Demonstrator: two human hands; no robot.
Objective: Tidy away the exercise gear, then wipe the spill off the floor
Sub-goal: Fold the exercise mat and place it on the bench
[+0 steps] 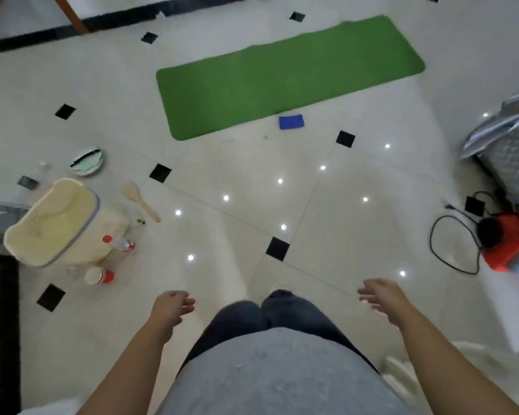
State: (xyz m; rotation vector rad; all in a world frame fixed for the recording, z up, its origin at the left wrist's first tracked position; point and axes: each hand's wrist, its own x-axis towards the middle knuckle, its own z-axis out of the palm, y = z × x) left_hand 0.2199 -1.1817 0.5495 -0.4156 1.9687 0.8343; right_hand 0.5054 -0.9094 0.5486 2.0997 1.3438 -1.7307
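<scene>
A green exercise mat [288, 76] lies unrolled and flat on the white tiled floor, far ahead of me. A folded blue cloth [291, 121] sits on the floor at the mat's near edge. Small green specks [264, 137] mark the tile just in front of the mat. My left hand [171, 305] hangs low on the left with loosely curled fingers and holds nothing. My right hand [381, 296] is out to the right, fingers relaxed and spread, also empty. Both hands are well short of the mat.
At left stand a cream basket [60, 223], a wooden spatula [140, 200], a plastic bottle [120, 243], stacked paper cups [99, 276] and a plate [87, 162]. At right lie a black cable [453, 244], an orange-red object [510, 250] and quilted grey bedding [510, 151].
</scene>
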